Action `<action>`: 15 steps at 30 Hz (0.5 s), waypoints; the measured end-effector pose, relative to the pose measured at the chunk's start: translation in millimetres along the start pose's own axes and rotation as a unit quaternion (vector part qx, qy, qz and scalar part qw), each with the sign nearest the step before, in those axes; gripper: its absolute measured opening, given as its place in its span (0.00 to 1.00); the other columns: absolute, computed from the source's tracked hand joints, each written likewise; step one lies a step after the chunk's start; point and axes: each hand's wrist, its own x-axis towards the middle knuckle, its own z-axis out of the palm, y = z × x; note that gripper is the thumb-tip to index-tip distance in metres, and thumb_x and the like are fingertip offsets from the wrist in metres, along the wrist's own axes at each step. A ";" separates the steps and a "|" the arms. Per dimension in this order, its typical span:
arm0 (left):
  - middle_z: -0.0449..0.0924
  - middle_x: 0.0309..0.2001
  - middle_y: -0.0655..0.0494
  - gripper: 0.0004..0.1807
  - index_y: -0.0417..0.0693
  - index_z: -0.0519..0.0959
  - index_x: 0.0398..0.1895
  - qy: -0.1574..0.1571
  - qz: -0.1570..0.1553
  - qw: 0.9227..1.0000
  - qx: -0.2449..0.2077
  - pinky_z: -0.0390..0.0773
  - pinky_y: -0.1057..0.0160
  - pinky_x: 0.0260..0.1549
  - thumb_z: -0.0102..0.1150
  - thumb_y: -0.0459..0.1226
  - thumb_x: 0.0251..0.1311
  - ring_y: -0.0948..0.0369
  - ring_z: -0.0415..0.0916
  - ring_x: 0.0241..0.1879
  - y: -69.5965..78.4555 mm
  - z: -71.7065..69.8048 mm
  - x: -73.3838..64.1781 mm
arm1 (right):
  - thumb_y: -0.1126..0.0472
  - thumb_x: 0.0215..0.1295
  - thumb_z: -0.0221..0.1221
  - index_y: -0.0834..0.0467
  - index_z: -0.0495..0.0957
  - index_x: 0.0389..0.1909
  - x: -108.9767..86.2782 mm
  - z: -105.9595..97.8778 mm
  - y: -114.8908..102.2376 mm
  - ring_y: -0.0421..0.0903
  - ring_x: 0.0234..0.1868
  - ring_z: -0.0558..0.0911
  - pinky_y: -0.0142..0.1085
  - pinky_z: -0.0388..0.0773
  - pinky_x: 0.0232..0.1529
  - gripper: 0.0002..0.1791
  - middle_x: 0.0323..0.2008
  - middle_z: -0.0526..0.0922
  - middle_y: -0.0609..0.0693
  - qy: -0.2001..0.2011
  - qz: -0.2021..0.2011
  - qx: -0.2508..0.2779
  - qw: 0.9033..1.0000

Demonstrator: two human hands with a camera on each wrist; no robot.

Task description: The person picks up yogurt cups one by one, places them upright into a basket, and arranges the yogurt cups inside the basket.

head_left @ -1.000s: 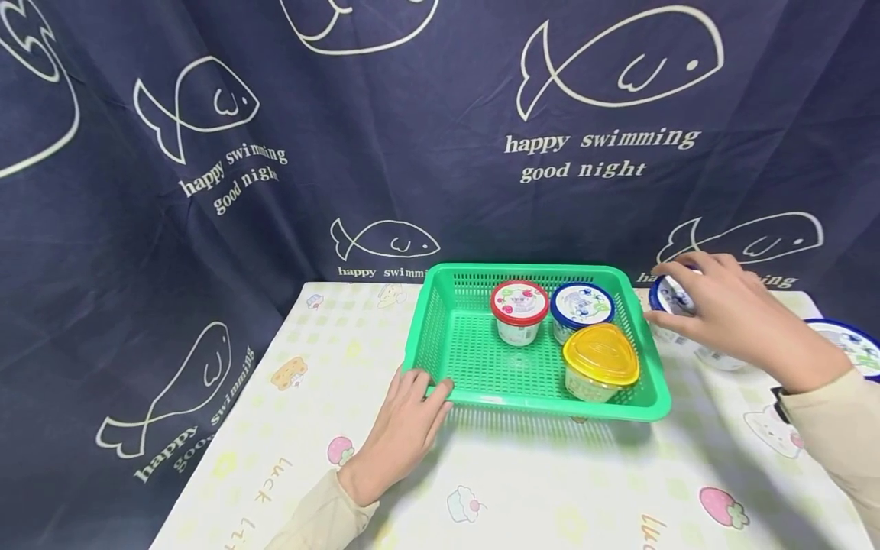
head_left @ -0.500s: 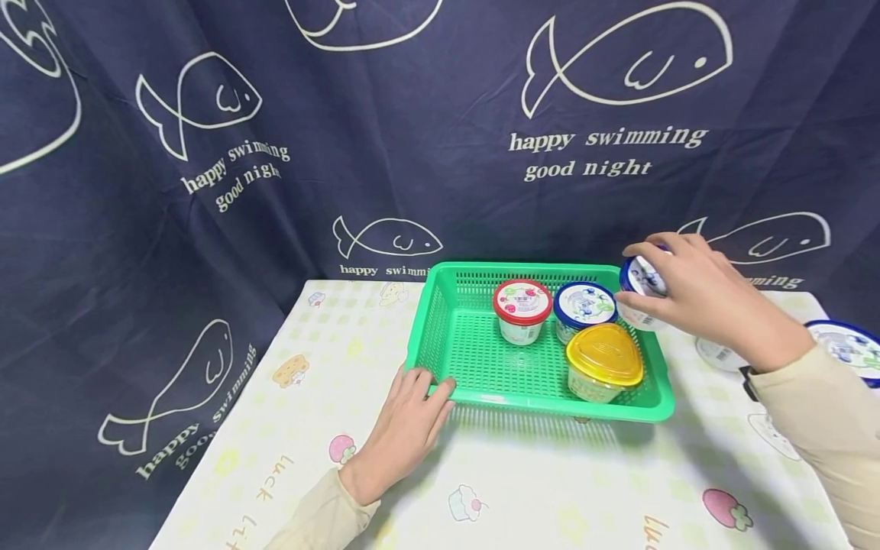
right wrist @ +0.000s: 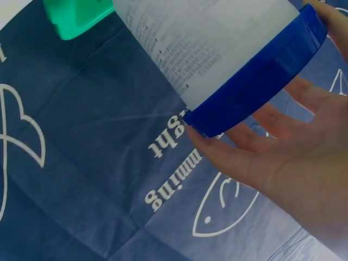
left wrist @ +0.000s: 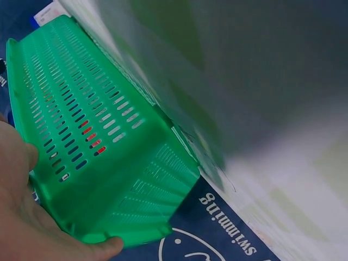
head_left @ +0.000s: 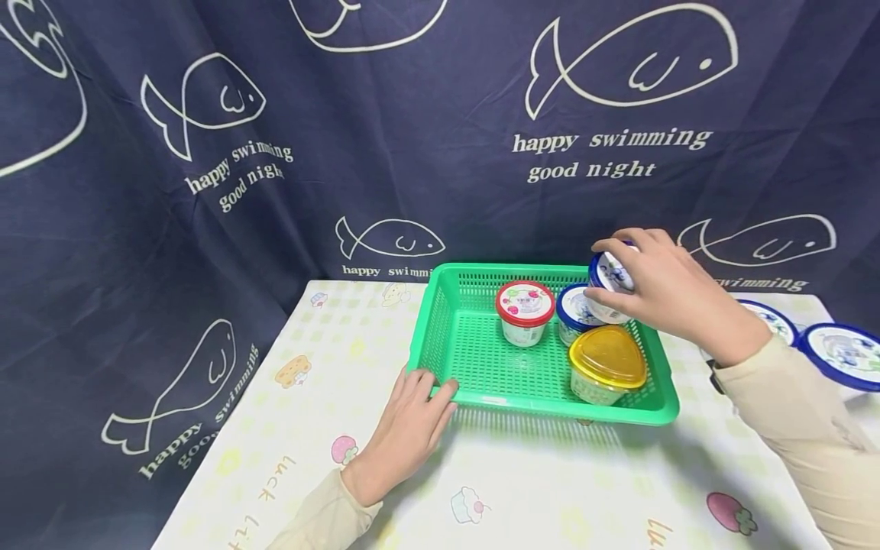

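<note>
My right hand [head_left: 663,294] grips a blue-lidded plastic tub [head_left: 609,310] by its lid, fingers spread around the rim. The tub is tilted over the back right part of a green plastic basket [head_left: 536,406]. In the right wrist view, the white tub body [right wrist: 212,43] carries printed text. Inside the basket stand a red-lidded tub [head_left: 525,304], another blue-lidded tub [head_left: 572,307], partly covered by the held one, and a yellow-lidded tub [head_left: 607,357] at the front right. At the front left corner, my left hand [head_left: 409,424] holds the basket's rim, its thumb and fingers around the edge.
Two more blue-lidded tubs, a nearer one [head_left: 842,355] and one partly behind the right arm [head_left: 768,319], stand to the right of the basket. A patterned cloth [head_left: 550,489] covers the table. Behind it hangs a dark blue fish-print curtain [head_left: 440,137].
My right hand has lifted the blue-lidded tub from beside the basket and carried it left over the basket's back right part. The left hand stays at the rim.
</note>
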 end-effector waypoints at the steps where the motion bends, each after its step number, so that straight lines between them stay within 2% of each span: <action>1: 0.71 0.41 0.54 0.17 0.52 0.74 0.56 0.000 0.001 1.000 0.000 0.68 0.48 0.57 0.36 0.46 0.79 0.53 0.68 0.48 -0.1 0.2 0.0 | 0.46 0.57 0.71 0.59 0.76 0.58 1.4 0.0 -1.6 0.69 0.58 0.67 0.68 0.66 0.52 0.32 0.56 0.73 0.65 0.001 -0.002 0.002 1.000; 6: 0.71 0.41 0.54 0.16 0.52 0.74 0.56 0.001 0.001 1.000 0.000 0.67 0.48 0.58 0.37 0.46 0.79 0.53 0.67 0.49 -0.8 0.8 -0.1 | 0.45 0.57 0.71 0.58 0.77 0.58 7.1 2.8 -10.5 0.68 0.58 0.68 0.67 0.69 0.49 0.32 0.56 0.74 0.64 0.006 -0.022 0.006 1.000; 15: 0.70 0.40 0.55 0.17 0.52 0.74 0.56 0.003 -0.001 1.000 -0.002 0.66 0.47 0.59 0.35 0.46 0.80 0.53 0.67 0.48 -0.5 2.2 -0.2 | 0.45 0.58 0.70 0.57 0.76 0.60 11.4 13.4 -32.7 0.66 0.60 0.68 0.64 0.70 0.50 0.32 0.58 0.74 0.63 -0.005 -0.052 0.008 0.999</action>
